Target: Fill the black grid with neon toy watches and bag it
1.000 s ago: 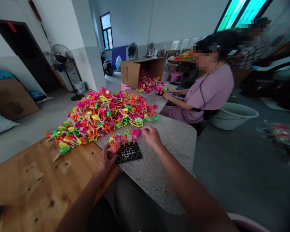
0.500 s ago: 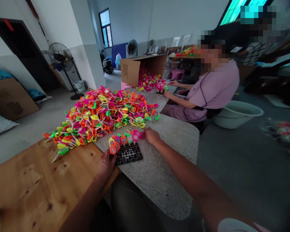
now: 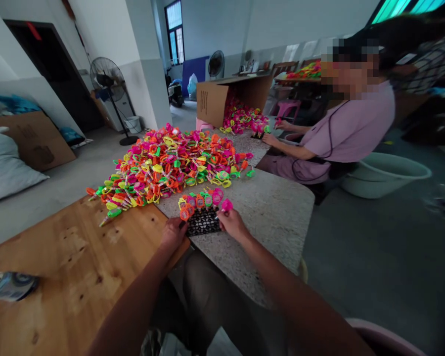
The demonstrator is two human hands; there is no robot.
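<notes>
A black plastic grid rack [image 3: 203, 225] lies at the near edge of the speckled table. Several toy watches [image 3: 199, 200] in yellow, orange, green and pink stand along its far side and left corner. My left hand [image 3: 173, 232] is closed on the rack's left edge, beside an orange watch. At the rack's right end, my right hand [image 3: 233, 225] pinches a bright pink toy watch [image 3: 227, 204] by its lower part, the watch head sticking up above the fingers. Behind the rack spreads a big pile of toy watches [image 3: 170, 160] with patterned stems.
A wooden board [image 3: 70, 262] with a can [image 3: 11, 286] on it adjoins the speckled tabletop [image 3: 278, 207]. Further back, a co-worker [image 3: 352, 123] handles similar pieces near a tipped cardboard box [image 3: 211, 104]. A pale tub [image 3: 385, 173] stands on the floor at right.
My right hand has come down and nearer to the rack's right end, with the pink toy watch held upright. My left hand stays at the rack's left edge. The view has shifted.
</notes>
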